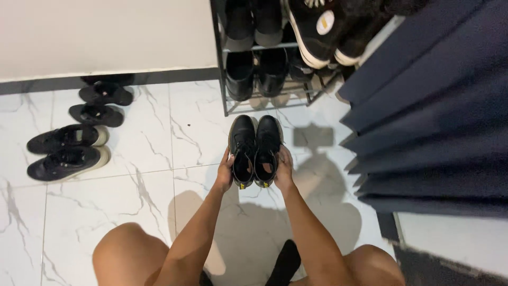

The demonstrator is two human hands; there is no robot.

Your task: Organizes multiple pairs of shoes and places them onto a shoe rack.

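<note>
A pair of black boots is held side by side above the marble floor, toes toward 12 o'clock. Left hand is pressed against the left boot, right hand against the right. Shoe rack stands at 12 o'clock; black sneakers lie at 9 o'clock.

Shoe rack, floor sneakers, curtain

A home entryway: marble-tiled floor, metal shoe rack, shoes along the wall.
</note>
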